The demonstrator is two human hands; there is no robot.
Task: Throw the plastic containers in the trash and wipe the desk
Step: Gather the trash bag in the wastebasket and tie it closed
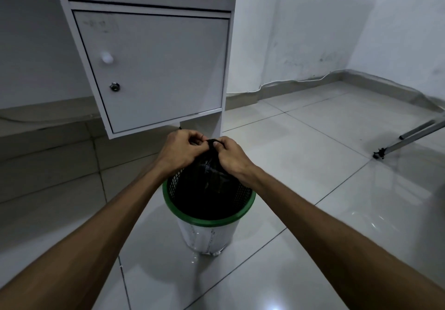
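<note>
A white mesh trash bin with a green rim stands on the tiled floor in front of me. A black plastic trash bag sits inside it, its top gathered into a neck above the rim. My left hand and my right hand both pinch the gathered top of the bag, close together, just above the bin. What lies in the bag is hidden. No plastic containers are in sight.
A white desk cabinet with a knobbed door and a lock hangs just behind the bin, with a drawer above it. A metal tripod leg lies on the floor at the right. White walls meet at the far right corner.
</note>
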